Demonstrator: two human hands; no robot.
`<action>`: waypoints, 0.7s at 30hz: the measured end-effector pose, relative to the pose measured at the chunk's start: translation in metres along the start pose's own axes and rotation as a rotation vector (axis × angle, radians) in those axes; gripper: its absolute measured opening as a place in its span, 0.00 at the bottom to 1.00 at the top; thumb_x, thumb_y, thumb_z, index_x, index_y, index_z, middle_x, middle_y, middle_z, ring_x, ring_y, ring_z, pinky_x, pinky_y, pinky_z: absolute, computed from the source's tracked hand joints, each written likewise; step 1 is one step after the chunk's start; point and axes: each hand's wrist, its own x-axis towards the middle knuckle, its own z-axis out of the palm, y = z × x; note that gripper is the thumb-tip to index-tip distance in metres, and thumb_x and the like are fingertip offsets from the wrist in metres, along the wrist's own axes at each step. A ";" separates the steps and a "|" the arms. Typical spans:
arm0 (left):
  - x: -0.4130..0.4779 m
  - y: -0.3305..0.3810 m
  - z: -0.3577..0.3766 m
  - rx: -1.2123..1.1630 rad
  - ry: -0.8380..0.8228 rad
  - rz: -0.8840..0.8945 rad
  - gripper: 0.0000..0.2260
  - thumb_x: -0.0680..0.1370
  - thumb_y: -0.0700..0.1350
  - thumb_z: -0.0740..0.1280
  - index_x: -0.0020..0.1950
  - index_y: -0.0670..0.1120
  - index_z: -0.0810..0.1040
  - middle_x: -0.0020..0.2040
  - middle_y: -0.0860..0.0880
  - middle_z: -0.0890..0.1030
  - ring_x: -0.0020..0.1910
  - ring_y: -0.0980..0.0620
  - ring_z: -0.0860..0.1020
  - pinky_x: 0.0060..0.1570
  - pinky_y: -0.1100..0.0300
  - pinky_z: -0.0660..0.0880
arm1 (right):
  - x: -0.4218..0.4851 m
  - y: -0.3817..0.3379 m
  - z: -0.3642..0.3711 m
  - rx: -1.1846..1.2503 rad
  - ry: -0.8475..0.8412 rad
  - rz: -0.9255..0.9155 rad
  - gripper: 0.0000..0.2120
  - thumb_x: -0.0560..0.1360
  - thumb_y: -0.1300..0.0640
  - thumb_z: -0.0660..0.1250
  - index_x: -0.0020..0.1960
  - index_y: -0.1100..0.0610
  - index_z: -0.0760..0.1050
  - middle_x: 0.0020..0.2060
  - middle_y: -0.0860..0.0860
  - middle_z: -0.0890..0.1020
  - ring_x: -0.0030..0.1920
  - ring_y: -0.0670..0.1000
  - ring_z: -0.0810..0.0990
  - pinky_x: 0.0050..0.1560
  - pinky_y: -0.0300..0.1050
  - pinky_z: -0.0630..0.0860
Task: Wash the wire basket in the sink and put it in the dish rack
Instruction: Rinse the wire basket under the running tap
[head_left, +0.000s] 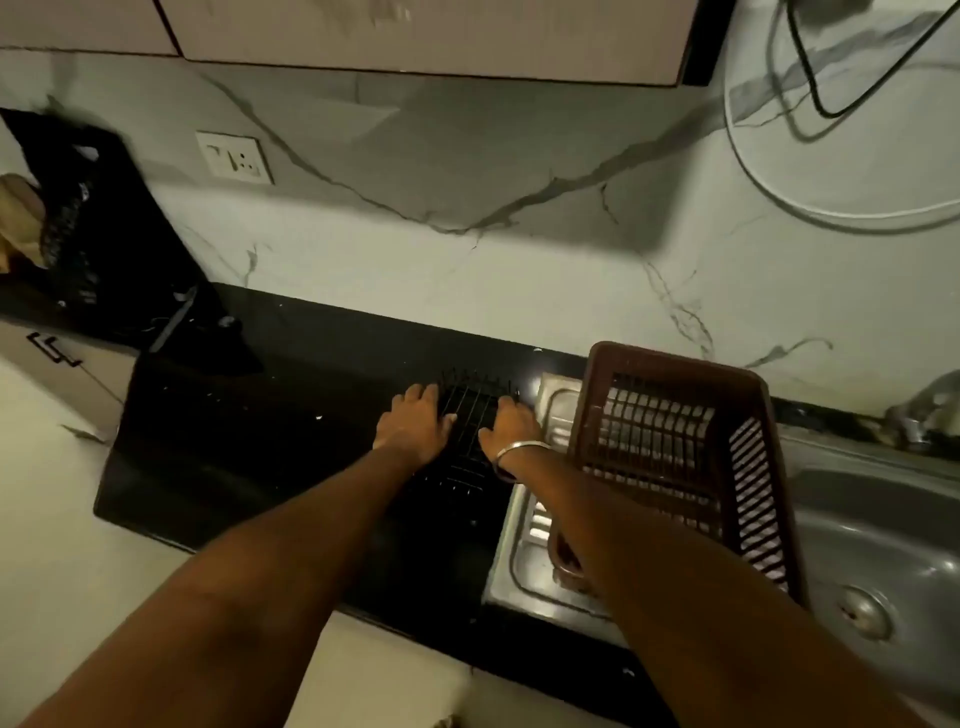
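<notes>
A black wire basket (470, 415) sits on the black countertop (260, 441), just left of the steel sink. My left hand (415, 423) holds its left side and my right hand (511, 423), with a metal bangle at the wrist, holds its right side; the fingers curl over the wires. A brown plastic dish rack (675, 447) stands on the sink's drainboard (524, 561), right of the basket. The steel sink bowl (883, 519) with its drain lies at the far right. The dark wires are hard to tell from the dark counter.
A faucet (914, 410) stands behind the sink at the right edge. A black bag (104, 234) leans against the marble wall at the back left. A wall socket (235, 157) sits above the counter. Cables (810, 78) hang at the upper right.
</notes>
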 end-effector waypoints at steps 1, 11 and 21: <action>0.007 -0.006 0.003 -0.025 -0.029 -0.017 0.30 0.85 0.60 0.62 0.83 0.47 0.61 0.81 0.42 0.66 0.76 0.38 0.68 0.69 0.39 0.74 | 0.003 -0.003 0.007 0.004 -0.018 0.051 0.28 0.77 0.50 0.71 0.72 0.61 0.68 0.67 0.62 0.75 0.66 0.64 0.77 0.63 0.54 0.76; 0.045 -0.046 0.039 -0.342 -0.248 -0.109 0.28 0.81 0.56 0.71 0.77 0.48 0.67 0.68 0.43 0.80 0.62 0.43 0.81 0.62 0.43 0.81 | 0.008 -0.006 0.046 0.289 -0.022 0.358 0.44 0.74 0.46 0.76 0.81 0.58 0.57 0.73 0.59 0.73 0.70 0.61 0.75 0.68 0.52 0.75; 0.054 -0.056 0.036 -0.439 -0.134 -0.037 0.35 0.76 0.55 0.78 0.79 0.50 0.69 0.69 0.47 0.80 0.66 0.45 0.80 0.66 0.44 0.79 | -0.001 -0.017 0.029 0.454 0.037 0.361 0.41 0.71 0.57 0.81 0.77 0.59 0.65 0.68 0.57 0.76 0.66 0.59 0.78 0.57 0.45 0.76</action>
